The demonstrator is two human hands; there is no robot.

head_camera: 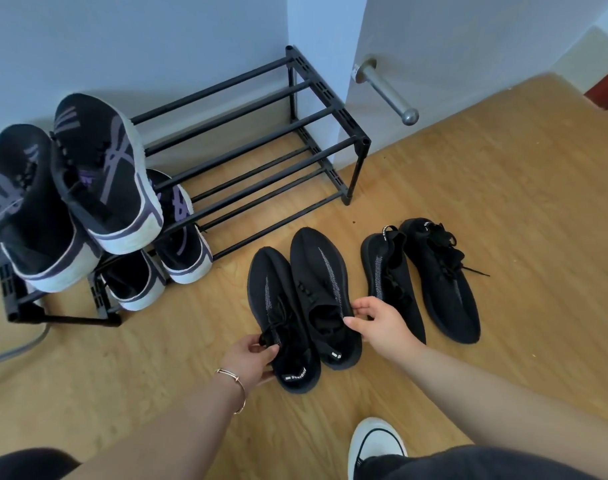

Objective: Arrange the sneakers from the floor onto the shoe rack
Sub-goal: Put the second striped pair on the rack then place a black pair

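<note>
A black two-tier shoe rack (254,140) stands against the wall. Its left end holds black-and-purple sneakers: two on the top tier (101,174) and two on the lower tier (178,233). Two pairs of black knit sneakers lie on the wooden floor in front of it. My left hand (250,358) pinches the laces and collar of the left sneaker (278,323) of the nearer pair. My right hand (378,323) has its fingers on the collar of the sneaker beside it (319,282). The second black pair (423,278) lies further right, untouched.
A metal door stopper (385,88) juts from the wall right of the rack. My foot in a white sneaker (375,441) stands at the bottom edge. A grey cable (15,351) curves on the floor at the left. The rack's right part is bare bars.
</note>
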